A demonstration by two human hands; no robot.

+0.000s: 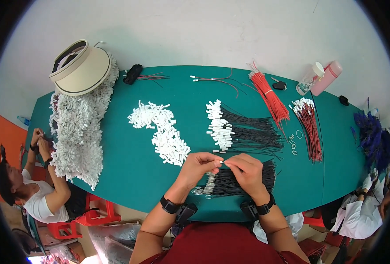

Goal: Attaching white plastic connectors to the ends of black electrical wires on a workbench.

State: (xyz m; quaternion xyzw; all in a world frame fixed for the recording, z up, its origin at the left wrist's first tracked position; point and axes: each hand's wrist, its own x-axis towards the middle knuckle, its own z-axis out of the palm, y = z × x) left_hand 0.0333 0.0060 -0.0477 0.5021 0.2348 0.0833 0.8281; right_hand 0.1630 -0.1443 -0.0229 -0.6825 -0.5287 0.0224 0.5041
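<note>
Over the near middle of the table, both my hands meet fingertip to fingertip. My left hand (199, 168) is closed in a pinch on a small white connector housing (221, 162). Closed close beside it, my right hand (249, 172) pinches a thin black wire at the housing; most of that wire is hidden by the fingers. Beneath my hands lies a bundle of black wires (234, 182) with bare metallic ends to the left. Just beyond are black wires (252, 127) whose left ends carry white housings (219, 125). Loose white housings (170, 143) lie heaped left of them.
Red wires (267, 97), a bundle with white ends (307, 130), rubber bands (293, 144), a key (279, 84), a clear bottle (309, 80) and a pink flask (327, 78) are right. A white connector heap (78, 132) bears a visor (82, 68). People sit at both ends.
</note>
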